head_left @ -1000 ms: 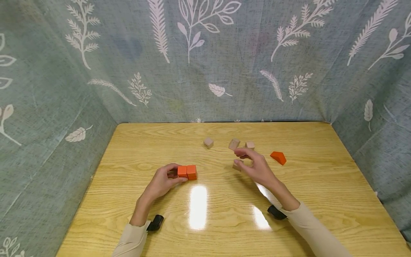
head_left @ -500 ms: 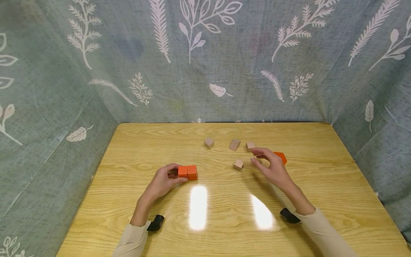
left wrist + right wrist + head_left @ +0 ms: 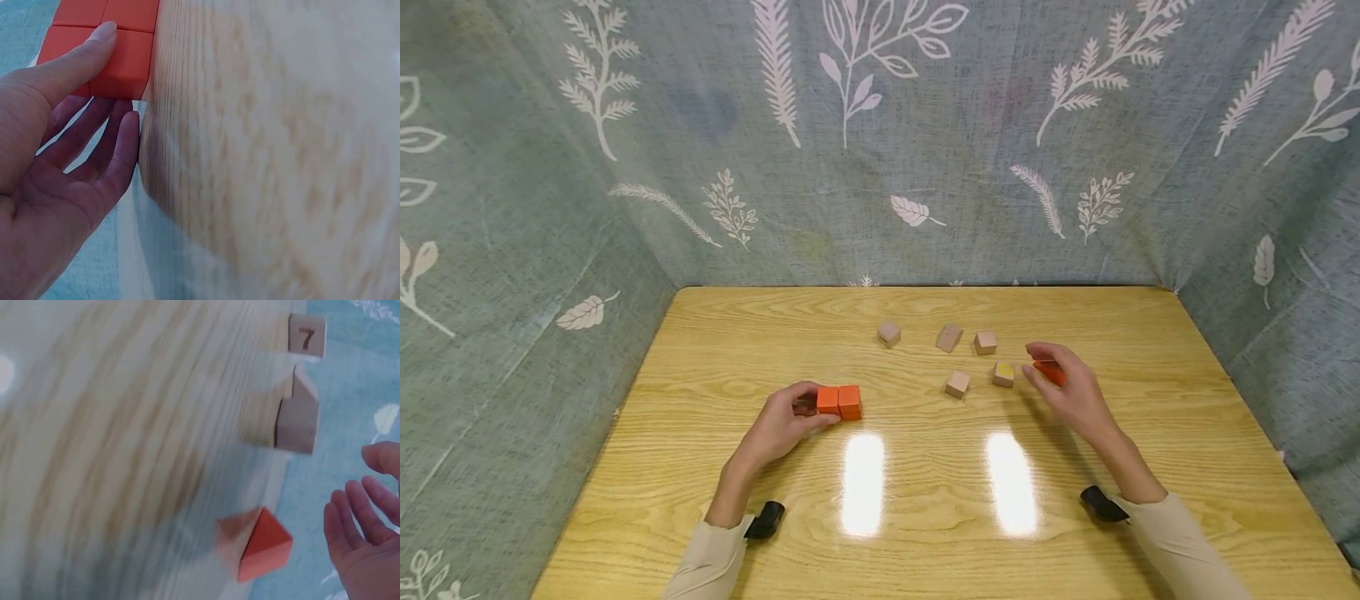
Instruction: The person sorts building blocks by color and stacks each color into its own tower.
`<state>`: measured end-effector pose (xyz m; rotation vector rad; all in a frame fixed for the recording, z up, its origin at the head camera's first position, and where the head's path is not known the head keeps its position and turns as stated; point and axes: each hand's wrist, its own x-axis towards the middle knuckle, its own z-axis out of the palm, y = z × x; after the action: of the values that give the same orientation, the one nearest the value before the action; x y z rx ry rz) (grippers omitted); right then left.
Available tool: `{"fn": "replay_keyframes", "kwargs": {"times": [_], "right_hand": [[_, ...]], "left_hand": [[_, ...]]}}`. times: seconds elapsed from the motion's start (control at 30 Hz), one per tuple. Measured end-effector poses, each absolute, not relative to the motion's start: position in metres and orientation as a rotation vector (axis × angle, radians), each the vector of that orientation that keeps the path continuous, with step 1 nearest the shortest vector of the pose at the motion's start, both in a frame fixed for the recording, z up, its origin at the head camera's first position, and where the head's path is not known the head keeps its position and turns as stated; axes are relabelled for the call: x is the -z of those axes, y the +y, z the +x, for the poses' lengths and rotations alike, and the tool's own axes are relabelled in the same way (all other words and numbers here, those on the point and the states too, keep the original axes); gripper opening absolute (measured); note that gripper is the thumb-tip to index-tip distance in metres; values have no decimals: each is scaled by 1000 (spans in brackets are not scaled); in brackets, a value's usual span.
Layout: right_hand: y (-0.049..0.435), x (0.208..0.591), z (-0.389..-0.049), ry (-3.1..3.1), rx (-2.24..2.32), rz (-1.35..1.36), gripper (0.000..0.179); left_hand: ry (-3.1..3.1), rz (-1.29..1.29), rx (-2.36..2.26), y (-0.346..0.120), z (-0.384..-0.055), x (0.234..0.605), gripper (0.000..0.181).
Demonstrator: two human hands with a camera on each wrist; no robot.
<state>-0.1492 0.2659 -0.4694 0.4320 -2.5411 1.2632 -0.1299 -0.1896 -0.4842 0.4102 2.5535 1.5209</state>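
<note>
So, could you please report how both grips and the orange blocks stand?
Left grip holding orange blocks. Right grip open near orange piece, holding nothing. Possibly in the way: wooden cubes between the grips.

A wooden block (image 3: 307, 335) bears a dark "7".

Beige long sleeves (image 3: 709, 552), black wrist cameras (image 3: 766, 520)

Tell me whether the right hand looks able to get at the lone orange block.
Probably yes: the right hand holds nothing and is close to the orange block, with nothing between them in the right wrist view.
</note>
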Motion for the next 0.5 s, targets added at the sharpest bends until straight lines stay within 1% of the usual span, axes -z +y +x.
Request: {"fn": "replay_keyframes", "kwargs": {"times": [0.2,0.5], "right_hand": [[278,472,-151,-2575,-1099,384,34],[290,478,-155,-2644,-1050,327,33]], "left_hand": [[2559,410,-1516,-190,-129,484,38],[2564,407,-1510,-191,-129,485,38]]}}
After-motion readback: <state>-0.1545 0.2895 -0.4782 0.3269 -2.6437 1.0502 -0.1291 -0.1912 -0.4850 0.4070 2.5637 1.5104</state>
